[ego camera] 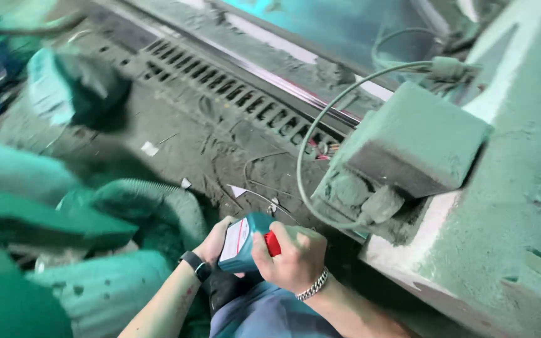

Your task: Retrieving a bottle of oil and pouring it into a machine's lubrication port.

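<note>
Dust-caked machinery surrounds us on a gritty floor. Nearest to us, our left hand (a dark watch on its wrist) cradles a small teal bottle from below, fingers wrapped round its body. Our right hand, with a chain bracelet, closes its fingers over the bottle's red cap. Just beyond lies a ribbed hose. Farther right, a dusty box juts from the machine, a cable looping from it. Farthest back runs a slotted grate.
</note>
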